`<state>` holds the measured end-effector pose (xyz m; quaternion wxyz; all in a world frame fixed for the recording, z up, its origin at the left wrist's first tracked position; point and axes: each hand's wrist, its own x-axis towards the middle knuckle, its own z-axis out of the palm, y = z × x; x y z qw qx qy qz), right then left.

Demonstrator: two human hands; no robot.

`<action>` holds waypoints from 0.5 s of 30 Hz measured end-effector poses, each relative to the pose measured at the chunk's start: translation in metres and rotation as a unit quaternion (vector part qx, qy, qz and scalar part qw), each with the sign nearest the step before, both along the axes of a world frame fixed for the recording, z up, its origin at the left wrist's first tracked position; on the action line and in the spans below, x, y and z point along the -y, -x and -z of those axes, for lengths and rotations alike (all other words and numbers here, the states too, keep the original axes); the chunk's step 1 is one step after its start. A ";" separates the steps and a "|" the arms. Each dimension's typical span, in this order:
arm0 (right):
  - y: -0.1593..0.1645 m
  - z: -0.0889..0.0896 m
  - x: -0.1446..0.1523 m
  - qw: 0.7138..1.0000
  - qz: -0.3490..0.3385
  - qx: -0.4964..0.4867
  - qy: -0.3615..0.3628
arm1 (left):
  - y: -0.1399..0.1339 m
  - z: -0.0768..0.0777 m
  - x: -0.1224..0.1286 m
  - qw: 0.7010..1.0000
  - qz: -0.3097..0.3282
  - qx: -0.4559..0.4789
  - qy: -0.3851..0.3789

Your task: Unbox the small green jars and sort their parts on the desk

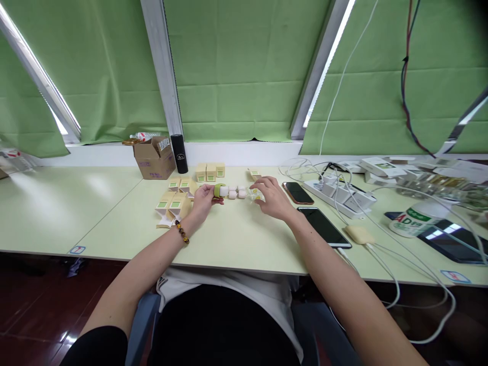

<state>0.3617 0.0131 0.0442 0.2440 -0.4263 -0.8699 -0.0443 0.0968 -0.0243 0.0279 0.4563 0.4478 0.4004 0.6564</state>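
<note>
My left hand (204, 198) is closed on a small white cylinder with a green band (220, 190), pinched by thumb and fingers just above the table. Right beside it lie several small pale pink-and-white pieces (237, 192) in short rows. My right hand (271, 195) reaches in from the other side, thumb and fingers apart, close to small clear pieces with yellow spots (253, 194). Whether its fingertips touch them I cannot tell. Several small cream boxes with green labels (175, 204) stand by my left wrist, a few with open flaps.
More cream boxes (210, 172) stand farther back. Behind them are a cardboard box (155, 160) and a black cylinder (179, 154). On the right lie two phones (324, 226), a power strip (341, 198) with tangled white cables, and a white bottle (414, 218).
</note>
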 end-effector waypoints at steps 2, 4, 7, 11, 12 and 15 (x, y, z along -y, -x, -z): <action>0.016 0.006 0.007 0.994 -0.060 -0.084 -0.021 | -0.001 -0.001 0.001 0.999 0.025 0.021 0.005; 0.034 0.015 0.013 0.981 -0.111 -0.157 -0.027 | -0.002 -0.002 0.003 0.998 0.050 0.033 0.005; 0.057 0.031 0.019 0.958 -0.156 -0.240 -0.019 | -0.002 -0.002 0.005 0.996 0.078 0.029 0.014; 0.072 0.041 0.022 0.941 -0.174 -0.290 -0.027 | -0.006 0.000 0.009 0.995 0.101 0.009 0.019; 0.074 0.042 0.023 0.938 -0.173 -0.298 -0.033 | -0.008 0.001 0.010 0.994 0.108 0.006 0.018; 0.075 0.040 0.026 0.931 -0.183 -0.313 -0.042 | -0.014 0.001 0.013 0.990 0.138 0.001 0.015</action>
